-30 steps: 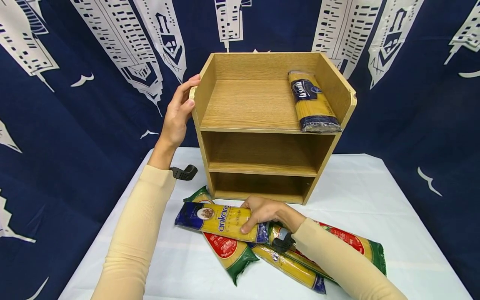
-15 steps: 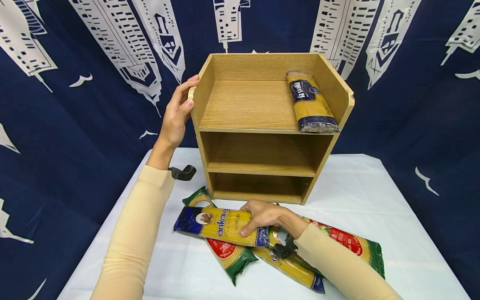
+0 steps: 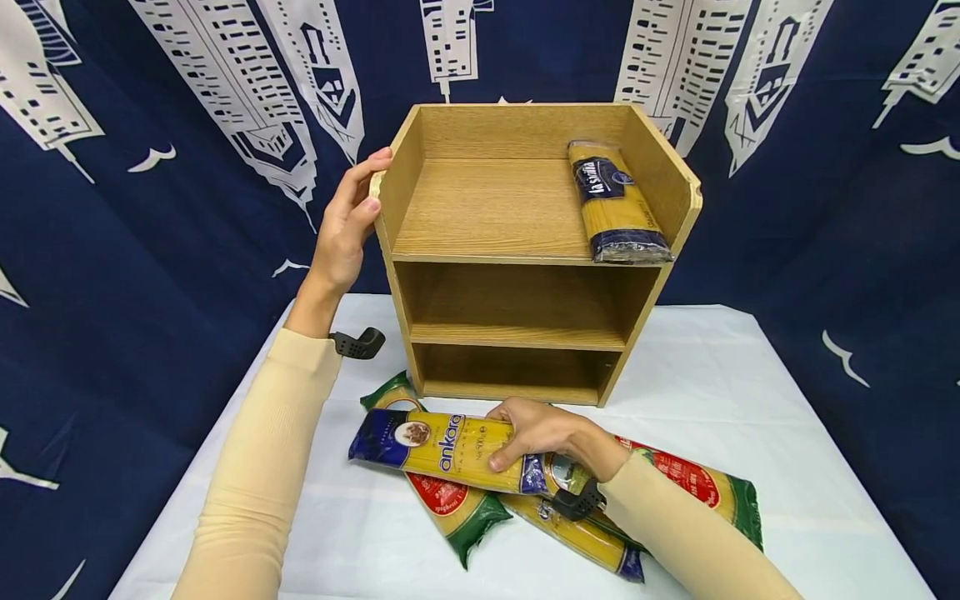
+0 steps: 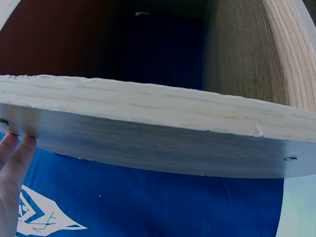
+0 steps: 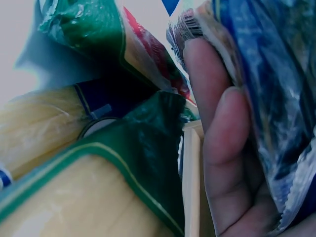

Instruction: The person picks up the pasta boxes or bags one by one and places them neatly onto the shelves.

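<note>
My right hand (image 3: 543, 432) grips a yellow-and-blue packet of spaghetti (image 3: 461, 450) near its right end. Its thumb lies on top, and the fingers curl beneath in the right wrist view. The packet lies slanted over a red-and-green spaghetti packet (image 3: 450, 504) on the table, partly hiding it. A second red-and-green packet (image 3: 701, 483) and another yellow-and-blue packet (image 3: 577, 533) lie under and beside the right forearm. My left hand (image 3: 343, 233) rests at the upper left side of a wooden shelf unit (image 3: 517, 343), its fingertips (image 4: 27, 143) against the outer side panel.
On the top shelf, a spaghetti packet with a dark blue label (image 3: 618, 208) lies along the right wall. Two compartments open below it. A white-covered table (image 3: 712, 375) bears everything, and a dark blue printed cloth (image 3: 810, 250) hangs behind.
The gripped spaghetti packet and the right hand have moved slightly to the right and down relative to the shelf unit. The left hand stays on the shelf unit's side.
</note>
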The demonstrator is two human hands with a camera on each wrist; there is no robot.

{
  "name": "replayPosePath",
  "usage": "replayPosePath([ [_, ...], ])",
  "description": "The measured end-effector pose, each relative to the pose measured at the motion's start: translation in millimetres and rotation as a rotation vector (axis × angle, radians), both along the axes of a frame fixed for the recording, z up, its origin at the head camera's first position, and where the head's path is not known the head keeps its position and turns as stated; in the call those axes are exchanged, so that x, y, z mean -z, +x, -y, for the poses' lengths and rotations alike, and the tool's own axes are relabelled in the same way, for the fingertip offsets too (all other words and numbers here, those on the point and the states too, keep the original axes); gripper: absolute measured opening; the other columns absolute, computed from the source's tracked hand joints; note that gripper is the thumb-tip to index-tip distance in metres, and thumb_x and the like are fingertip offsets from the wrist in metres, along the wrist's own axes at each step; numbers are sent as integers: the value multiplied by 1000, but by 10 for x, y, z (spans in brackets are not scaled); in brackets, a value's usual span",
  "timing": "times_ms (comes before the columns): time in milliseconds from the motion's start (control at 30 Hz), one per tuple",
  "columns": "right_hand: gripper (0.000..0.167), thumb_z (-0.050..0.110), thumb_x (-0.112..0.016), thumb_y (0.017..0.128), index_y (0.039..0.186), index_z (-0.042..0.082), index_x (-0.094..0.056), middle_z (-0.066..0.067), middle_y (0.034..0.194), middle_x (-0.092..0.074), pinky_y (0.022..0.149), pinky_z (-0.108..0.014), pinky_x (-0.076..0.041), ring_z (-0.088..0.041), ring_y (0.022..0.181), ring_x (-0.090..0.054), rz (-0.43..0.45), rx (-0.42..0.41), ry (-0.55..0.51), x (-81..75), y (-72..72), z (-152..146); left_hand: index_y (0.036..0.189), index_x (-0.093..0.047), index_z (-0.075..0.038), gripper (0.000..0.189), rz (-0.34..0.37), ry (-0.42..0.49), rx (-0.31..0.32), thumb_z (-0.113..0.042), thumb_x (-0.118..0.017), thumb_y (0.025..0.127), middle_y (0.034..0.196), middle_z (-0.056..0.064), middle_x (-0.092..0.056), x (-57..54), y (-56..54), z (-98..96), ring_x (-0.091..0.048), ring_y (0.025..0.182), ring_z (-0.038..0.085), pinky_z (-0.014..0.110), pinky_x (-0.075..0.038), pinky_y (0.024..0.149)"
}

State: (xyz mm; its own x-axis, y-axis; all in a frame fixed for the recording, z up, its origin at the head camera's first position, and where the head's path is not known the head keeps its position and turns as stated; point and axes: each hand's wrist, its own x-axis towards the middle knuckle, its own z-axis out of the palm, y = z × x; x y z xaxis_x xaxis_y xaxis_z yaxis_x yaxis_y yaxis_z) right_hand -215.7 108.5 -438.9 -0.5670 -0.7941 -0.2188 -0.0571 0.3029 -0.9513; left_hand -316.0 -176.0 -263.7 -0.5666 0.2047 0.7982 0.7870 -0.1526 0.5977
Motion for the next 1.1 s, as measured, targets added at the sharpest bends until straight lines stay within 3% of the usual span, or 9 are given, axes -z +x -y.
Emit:
replayPosePath([
  [333, 45, 4, -86, 74, 114, -5, -70, -15, 97, -76, 74, -32, -58, -21, 80, -72, 33, -6, -70, -70, 24, -142, 140, -54, -3, 45, -6, 0, 0, -18, -51, 97, 155, 17, -43, -5, -3, 1, -41, 140, 30, 39, -41, 105],
  [667, 58, 20, -89, 78, 121, -10, -65, -20, 106, -74, 81, -34, -57, -20, 86, -71, 68, -76, -236, -108, 65, -276, 140, -53, -1, 47, -10, -27, -16, -19, -51, 97, 155, 15, -44, -16, 0, 19, -42, 138, 31, 39, -42, 104],
  [967, 62, 21, -88, 80, 125, -11, -62, -22, 110, -73, 85, -40, -58, -24, 90, -71, 130, -64, -255, -153, 201, -371, 140, -56, -8, 47, 48, -22, -36, -18, -52, 94, 154, 10, -46, -39, 33, 26, -45, 136, 31, 40, -46, 100],
  [1100, 61, 23, -88, 80, 124, -11, -62, -21, 107, -74, 82, -38, -58, -22, 87, -71, 121, -34, -250, -187, 274, -427, 140, -56, -8, 46, 50, -20, -29, -17, -52, 95, 154, 10, -46, -46, 32, 20, -45, 135, 32, 39, -47, 99],
])
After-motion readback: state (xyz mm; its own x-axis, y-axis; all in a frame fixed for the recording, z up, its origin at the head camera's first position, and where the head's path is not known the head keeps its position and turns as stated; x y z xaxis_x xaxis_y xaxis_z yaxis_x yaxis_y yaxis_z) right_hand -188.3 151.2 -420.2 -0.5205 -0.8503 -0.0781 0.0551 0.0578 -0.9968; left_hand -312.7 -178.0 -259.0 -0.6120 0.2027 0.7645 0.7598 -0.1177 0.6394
